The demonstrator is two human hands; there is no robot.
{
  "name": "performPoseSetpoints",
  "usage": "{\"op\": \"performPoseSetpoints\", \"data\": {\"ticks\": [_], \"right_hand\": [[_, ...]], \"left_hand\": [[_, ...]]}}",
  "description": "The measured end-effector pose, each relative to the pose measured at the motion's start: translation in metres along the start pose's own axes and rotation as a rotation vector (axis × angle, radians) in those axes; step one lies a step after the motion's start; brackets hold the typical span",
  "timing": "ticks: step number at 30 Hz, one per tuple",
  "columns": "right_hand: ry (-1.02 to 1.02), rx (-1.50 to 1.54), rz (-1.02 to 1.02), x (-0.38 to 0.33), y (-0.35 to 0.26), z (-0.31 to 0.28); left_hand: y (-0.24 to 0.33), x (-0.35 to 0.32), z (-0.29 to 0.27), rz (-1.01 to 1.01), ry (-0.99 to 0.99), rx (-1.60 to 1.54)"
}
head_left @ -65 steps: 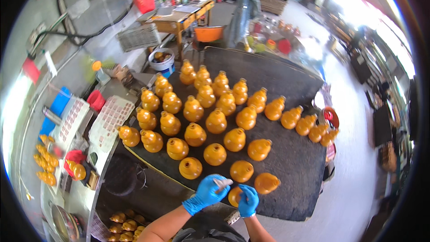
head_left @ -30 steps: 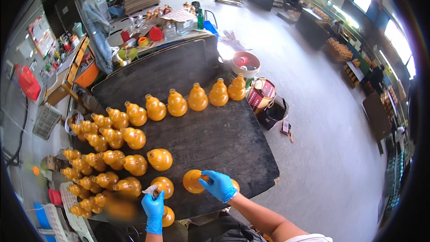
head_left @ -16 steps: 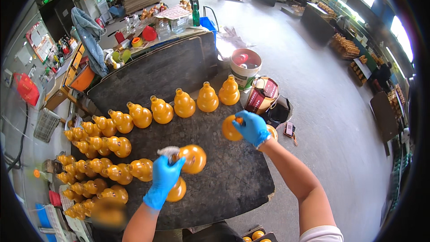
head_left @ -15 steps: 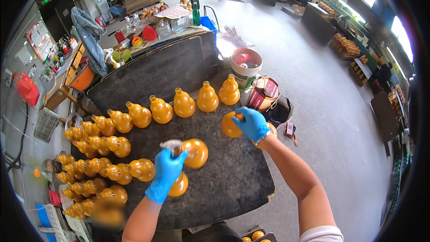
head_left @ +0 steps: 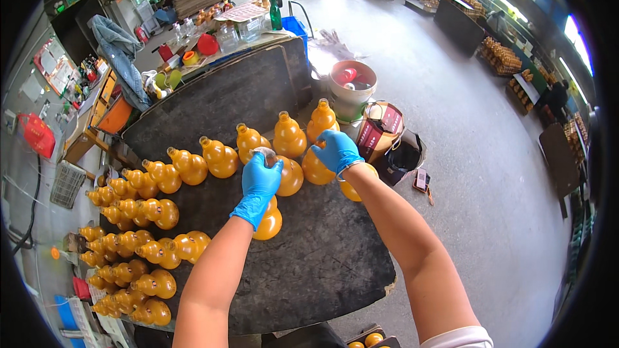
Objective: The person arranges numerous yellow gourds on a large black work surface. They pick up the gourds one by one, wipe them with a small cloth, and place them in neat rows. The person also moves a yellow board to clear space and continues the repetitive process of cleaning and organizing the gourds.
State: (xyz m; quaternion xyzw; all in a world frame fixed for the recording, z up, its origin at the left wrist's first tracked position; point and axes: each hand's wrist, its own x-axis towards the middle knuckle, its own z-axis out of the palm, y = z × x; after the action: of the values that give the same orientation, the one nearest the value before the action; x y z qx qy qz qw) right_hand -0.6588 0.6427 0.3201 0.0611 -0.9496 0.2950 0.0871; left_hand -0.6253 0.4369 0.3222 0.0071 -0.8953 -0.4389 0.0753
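My left hand (head_left: 260,183), in a blue glove, is closed at the neck end of an amber gourd-shaped bottle (head_left: 290,177). Greyish-white material (head_left: 264,153) shows at its fingertips; I cannot tell what it is. A second gourd-shaped bottle (head_left: 268,224) hangs under that hand, its neck hidden by the glove. My right hand (head_left: 337,151), also gloved in blue, closes over the top of another gourd-shaped bottle (head_left: 317,169). One more gourd-shaped bottle (head_left: 358,187) shows partly beneath its wrist. Just beyond both hands, a curved row of upright gourd-shaped bottles (head_left: 220,158) stands on the dark tabletop (head_left: 309,258).
Several more bottles (head_left: 155,251) stand in rows at the left. Beyond the table's far right corner are a white bucket (head_left: 353,100), a maroon-and-tan box (head_left: 380,132) and a black bag (head_left: 401,158). A dark upright board (head_left: 219,93) borders the far side, before a cluttered bench.
Both hands have moved away from me toward the back row, the right one also leftward. The bottles at each hand have shifted along with them.
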Motion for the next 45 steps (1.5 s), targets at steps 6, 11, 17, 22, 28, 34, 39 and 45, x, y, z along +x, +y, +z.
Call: {"op": "performPoseSetpoints", "data": {"ticks": [6,11,17,22,28,34,39,45], "right_hand": [[0.048,0.028,0.063,0.004,0.005,0.002],[0.045,0.05,0.089,0.006,0.003,0.0],[0.075,0.047,0.054,0.01,0.012,-0.001],[0.078,0.082,0.067,0.011,0.013,-0.002],[0.077,0.109,0.077,0.013,0.009,-0.002],[0.046,0.094,0.072,0.011,0.007,-0.004],[0.012,0.066,0.096,0.011,0.004,-0.005],[0.03,0.115,0.142,0.006,0.001,-0.001]], "left_hand": [[0.002,0.008,0.013,-0.084,0.015,0.065],[-0.003,0.013,0.017,-0.079,0.058,0.078],[0.003,0.017,0.026,-0.146,0.083,0.019],[0.008,0.02,0.024,-0.138,0.065,0.076],[0.008,0.019,0.019,-0.142,0.071,0.065],[0.001,0.019,0.023,-0.146,0.064,0.034],[0.003,0.017,0.023,-0.143,0.064,0.052],[0.007,0.012,0.027,-0.112,0.147,0.103]]}}
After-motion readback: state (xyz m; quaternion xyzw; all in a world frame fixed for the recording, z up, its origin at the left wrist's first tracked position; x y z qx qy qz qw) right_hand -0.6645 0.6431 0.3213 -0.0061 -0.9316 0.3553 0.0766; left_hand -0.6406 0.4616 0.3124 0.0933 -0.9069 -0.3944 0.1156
